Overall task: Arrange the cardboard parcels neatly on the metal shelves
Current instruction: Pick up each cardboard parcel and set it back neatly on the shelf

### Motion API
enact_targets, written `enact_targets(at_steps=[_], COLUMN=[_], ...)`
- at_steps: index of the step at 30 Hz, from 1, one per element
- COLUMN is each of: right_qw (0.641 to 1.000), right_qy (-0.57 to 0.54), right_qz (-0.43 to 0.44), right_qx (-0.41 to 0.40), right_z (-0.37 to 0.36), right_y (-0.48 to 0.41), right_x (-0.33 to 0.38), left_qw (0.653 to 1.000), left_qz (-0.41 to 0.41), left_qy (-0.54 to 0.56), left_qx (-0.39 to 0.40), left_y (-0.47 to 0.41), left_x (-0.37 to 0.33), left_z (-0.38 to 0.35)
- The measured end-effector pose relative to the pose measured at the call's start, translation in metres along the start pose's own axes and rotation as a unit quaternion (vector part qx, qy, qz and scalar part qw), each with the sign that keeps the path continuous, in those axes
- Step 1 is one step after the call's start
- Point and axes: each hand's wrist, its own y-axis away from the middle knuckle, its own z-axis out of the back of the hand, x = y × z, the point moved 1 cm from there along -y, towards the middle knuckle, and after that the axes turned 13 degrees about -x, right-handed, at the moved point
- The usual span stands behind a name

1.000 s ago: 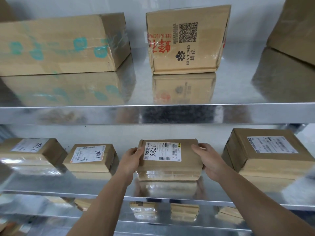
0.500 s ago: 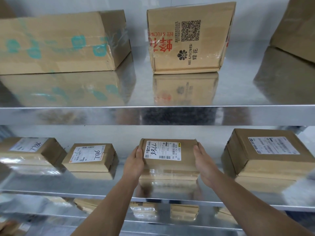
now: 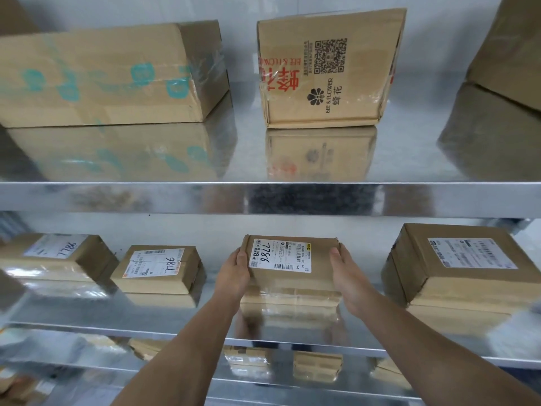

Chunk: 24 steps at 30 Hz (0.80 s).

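Both of the person's arms reach in over the near lip of the middle shelf (image 3: 87, 315) to the labelled parcel (image 3: 292, 259), a flat cardboard box sitting about halfway along that shelf, with a white shipping label on top marked "7786" by hand. The left hand (image 3: 234, 276) is against the parcel's left side, its thumb laid over the top edge beside the label; its fingers are hidden down the side. The right hand (image 3: 348, 276) lies flat along the parcel's right side, fingers stretched away toward the far end and the thumb up at the top corner, so the box sits squeezed between the two hands. To the left on the same shelf, set apart from it, is a small parcel (image 3: 158, 268) with "7786" written upside down on its label, and beyond that another parcel at the far left (image 3: 58, 256) with the same scrawl. To the right, also apart, stands a bulkier parcel (image 3: 462, 265) with a printed label. On the upper shelf (image 3: 263, 197) a long box with teal printing (image 3: 102, 77) lies at the left, a Bee & Flower box (image 3: 328, 68) with a QR code stands in the middle, and part of another carton (image 3: 509, 54) shows at the right edge. The shiny metal mirrors everything. Below, between the arms, a small brown packet (image 3: 317, 366) and others lie on the lower shelf (image 3: 322, 388).
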Motion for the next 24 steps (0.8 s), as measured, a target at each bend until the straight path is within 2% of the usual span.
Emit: enact_targets(at_steps=[5,8,12,15,22,24], right_qw=[0.999,0.999,0.997,0.996,0.990,0.988], right_qy=[0.030,0.041,0.040,0.023,-0.042,-0.053], right_qz=[0.008,0.020,0.054,0.046,0.024,0.031], right_qx=[-0.008,-0.021,-0.048,-0.075,-0.129,-0.142], right_z=[0.005,0.012,0.030,0.042,0.065,0.075], right_y=[0.000,0.000,0.003,0.010,0.044,0.051], right_x=[0.005,0.010,0.023,0.028,0.007,0.000], left_qw=[1.000,0.999,0.997,0.994,0.986,0.987], left_qz=[0.000,-0.002,-0.044,-0.084,-0.145,-0.131], left_qy=[0.013,0.039,0.045,0.046,0.072,0.074], left_qx=[0.008,-0.017,-0.050,-0.058,0.028,0.061], left_y=[0.003,0.002,0.000,0.010,0.073,0.090], left_x=[-0.008,-0.014,-0.028,-0.042,-0.052,-0.053], left_z=[0.005,0.014,0.028,0.033,0.009,-0.004])
